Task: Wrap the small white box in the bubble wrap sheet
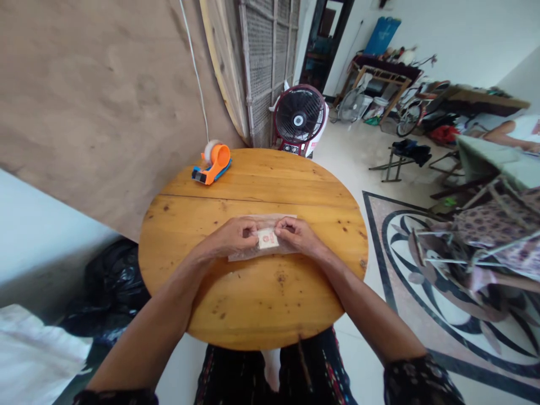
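Note:
A clear plastic bag (278,220) lies flat in the middle of a round wooden table (253,304). On it sits a small pale label (267,239) with a red mark. My left hand (231,237) has its fingers curled and pinches the left edge of the label and bag. From the right, my right hand (298,235) pinches the label's other edge in the same way. Both hands rest on the bag, and their fingertips almost meet over the label.
An orange and blue tape dispenser (213,163) stands at the table's far left edge. A red floor fan (299,118) is just behind the table. A black bag (113,287) lies on the floor at left. Another person's arm (502,133) rests at far right beside cluttered furniture.

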Tool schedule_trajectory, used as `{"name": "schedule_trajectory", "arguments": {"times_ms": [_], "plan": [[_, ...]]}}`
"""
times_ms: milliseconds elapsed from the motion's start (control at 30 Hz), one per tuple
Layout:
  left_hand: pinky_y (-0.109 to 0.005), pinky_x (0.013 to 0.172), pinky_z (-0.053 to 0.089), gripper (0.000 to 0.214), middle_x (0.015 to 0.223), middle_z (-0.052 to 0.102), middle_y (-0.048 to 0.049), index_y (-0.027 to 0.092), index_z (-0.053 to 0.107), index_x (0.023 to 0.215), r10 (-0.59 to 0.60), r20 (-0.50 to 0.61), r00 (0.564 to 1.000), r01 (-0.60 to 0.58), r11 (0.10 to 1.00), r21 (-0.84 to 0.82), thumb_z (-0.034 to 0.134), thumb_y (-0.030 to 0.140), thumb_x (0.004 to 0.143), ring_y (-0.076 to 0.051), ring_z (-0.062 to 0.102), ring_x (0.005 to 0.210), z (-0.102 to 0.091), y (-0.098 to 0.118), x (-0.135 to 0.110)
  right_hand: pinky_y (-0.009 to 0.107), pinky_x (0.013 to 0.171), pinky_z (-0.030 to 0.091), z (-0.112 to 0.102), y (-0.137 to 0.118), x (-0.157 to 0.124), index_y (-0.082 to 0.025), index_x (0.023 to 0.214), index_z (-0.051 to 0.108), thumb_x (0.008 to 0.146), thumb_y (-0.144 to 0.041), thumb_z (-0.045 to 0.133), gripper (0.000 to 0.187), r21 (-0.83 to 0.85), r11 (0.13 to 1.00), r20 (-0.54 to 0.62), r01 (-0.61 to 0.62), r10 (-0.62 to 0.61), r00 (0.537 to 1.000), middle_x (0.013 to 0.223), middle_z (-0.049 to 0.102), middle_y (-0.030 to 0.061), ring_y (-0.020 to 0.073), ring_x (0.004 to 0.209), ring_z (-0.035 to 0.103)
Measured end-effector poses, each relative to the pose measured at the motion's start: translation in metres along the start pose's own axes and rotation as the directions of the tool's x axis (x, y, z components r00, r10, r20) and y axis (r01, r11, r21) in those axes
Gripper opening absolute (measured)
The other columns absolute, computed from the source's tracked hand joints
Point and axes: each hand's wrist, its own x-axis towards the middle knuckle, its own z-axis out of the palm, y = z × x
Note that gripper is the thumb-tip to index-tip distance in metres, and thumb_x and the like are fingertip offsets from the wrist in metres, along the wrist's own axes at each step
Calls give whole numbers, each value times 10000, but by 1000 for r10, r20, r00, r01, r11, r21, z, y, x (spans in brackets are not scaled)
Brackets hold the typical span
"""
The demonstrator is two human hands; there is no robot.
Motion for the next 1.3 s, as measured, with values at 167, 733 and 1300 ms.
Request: {"name": "schedule_trajectory", "arguments": {"times_ms": [167,733,1300], "plan": [[-216,555,352,114,695,570,7,165,536,629,-1,-13,1000,1,1000,4,535,268,679,-125,503,640,1,0,1,223,600,383,2,3,1,-170,739,579,777,-415,606,249,-25,1000,-98,11,-14,995,695,571,-4,110,629,482],[-216,496,274,135,586,493,28,168,506,606,-59,-34,998,59,998,22,506,286,673,-103,430,545,3,0,2,221,585,383,5,-2,9,-169,720,561,835,-353,517,221,-177,980,-78,87,-102,992,653,543,-16,105,608,469],[-218,484,245,169,594,444,40,179,435,610,-81,-18,997,80,996,-35,513,303,694,-93,394,532,5,-2,2,276,754,446,9,5,9,-179,882,628,842,-222,484,156,-269,943,-114,194,-231,966,839,635,35,148,786,570]]}}
